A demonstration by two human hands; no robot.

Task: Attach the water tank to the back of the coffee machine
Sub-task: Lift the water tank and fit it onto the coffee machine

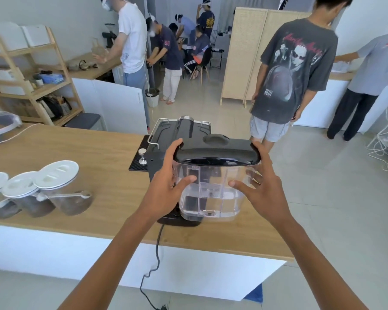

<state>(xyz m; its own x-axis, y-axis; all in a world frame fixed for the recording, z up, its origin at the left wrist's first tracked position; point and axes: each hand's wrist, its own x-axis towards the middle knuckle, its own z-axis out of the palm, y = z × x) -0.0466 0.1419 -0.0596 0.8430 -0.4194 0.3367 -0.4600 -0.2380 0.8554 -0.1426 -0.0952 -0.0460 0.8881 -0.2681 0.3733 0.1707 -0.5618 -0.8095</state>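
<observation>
Behind coffee machine [166,135], water tank [211,191], both hands gripping

My two forearms come up from the lower edge of the frame, one from the lower left and one from the lower right, and both are bare all the way to that edge: no sleeve or cuff shows on either. My left hand [166,191], just left of the frame's centre, has no glove, and I see no ring or strap on it or its wrist. My right hand [259,189], just right of centre, is likewise ungloved, its wrist unadorned. The nails on both hands are short and unpainted. My arms are slim and long, narrowing towards the wrists. Nothing else of my body shows.
</observation>
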